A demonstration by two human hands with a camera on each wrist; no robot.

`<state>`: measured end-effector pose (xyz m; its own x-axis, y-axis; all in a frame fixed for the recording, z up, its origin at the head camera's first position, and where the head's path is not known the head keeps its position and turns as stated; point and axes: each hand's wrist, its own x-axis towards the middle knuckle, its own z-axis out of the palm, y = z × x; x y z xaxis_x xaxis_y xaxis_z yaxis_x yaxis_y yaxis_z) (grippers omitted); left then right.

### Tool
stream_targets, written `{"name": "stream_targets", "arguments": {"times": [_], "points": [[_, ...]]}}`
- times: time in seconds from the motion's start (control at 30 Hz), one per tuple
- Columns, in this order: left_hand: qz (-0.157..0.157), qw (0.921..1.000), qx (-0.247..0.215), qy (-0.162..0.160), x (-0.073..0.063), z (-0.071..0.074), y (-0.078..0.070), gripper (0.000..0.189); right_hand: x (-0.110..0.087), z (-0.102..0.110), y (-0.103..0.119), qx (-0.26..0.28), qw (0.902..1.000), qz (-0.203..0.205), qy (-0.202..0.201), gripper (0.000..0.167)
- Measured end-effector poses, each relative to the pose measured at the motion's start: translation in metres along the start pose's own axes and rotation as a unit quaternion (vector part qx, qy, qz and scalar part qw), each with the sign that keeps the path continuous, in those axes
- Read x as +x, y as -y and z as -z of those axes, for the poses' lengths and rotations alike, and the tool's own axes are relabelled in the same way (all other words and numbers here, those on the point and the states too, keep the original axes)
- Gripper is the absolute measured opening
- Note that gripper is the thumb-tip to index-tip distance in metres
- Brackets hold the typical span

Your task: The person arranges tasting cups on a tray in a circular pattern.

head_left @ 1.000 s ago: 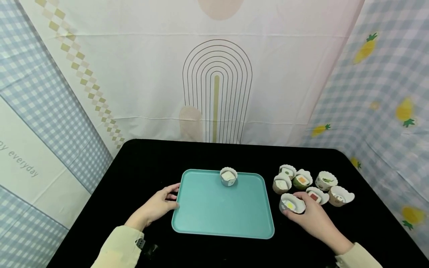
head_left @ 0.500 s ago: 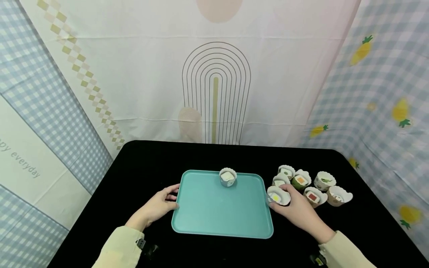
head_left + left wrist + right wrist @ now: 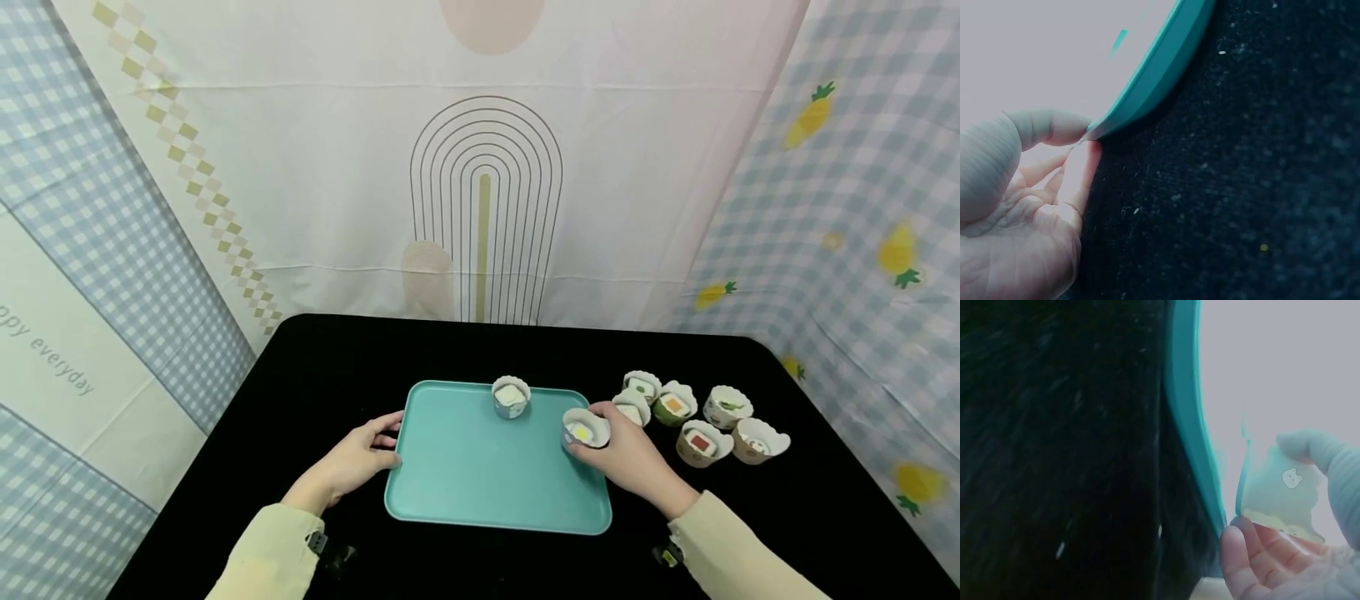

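Note:
My right hand (image 3: pixel 630 454) holds a paper baking cup (image 3: pixel 576 435) over the right part of the teal tray (image 3: pixel 480 483). Inside that cup sits a small white piece with a yellow middle. In the right wrist view, thumb and fingers grip the pale cup (image 3: pixel 1282 494), which bears a small printed bear. At the tray's left rim, my left hand (image 3: pixel 352 458) pinches the edge; the left wrist view has thumb and fingertips meeting on the tray rim (image 3: pixel 1147 87). Another paper cup (image 3: pixel 511 398) with a white filling stands near the tray's far edge.
Several filled paper cups stand grouped right of the tray, among them one with an orange square (image 3: pixel 675 405), one with a red square (image 3: pixel 701 443) and one with something green (image 3: pixel 727 407). The black table (image 3: pixel 360 350) is backed by a patterned cloth (image 3: pixel 337 183).
My right hand has carried the cup with the yellow-centred piece leftward, from beside the other cups to over the tray's right part. The left hand stays at the tray rim.

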<state>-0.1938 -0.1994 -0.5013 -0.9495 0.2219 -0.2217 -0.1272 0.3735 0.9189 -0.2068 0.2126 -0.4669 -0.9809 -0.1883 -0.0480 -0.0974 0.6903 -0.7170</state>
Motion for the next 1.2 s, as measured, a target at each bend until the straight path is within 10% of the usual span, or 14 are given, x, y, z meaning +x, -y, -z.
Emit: {"name": "stream_targets", "arguments": {"times": [0.53, 0.77, 1.2], "points": [[-0.01, 0.9987, 0.014, -0.049, -0.011, -0.003, -0.007, 0.066, 0.015, -0.027, 0.012, -0.018, 0.9997, 0.005, 0.013, 0.062], [-0.004, 0.9954, -0.095, 0.009, -0.012, 0.006, 0.001, 0.067, 0.015, -0.026, 0.011, -0.03, 0.9995, -0.008, 0.01, 0.067], [0.008, 0.9976, -0.068, 0.002, -0.005, 0.0, 0.004, 0.06, 0.017, -0.018, 0.016, -0.037, 0.9991, -0.019, 0.008, 0.075]]}}
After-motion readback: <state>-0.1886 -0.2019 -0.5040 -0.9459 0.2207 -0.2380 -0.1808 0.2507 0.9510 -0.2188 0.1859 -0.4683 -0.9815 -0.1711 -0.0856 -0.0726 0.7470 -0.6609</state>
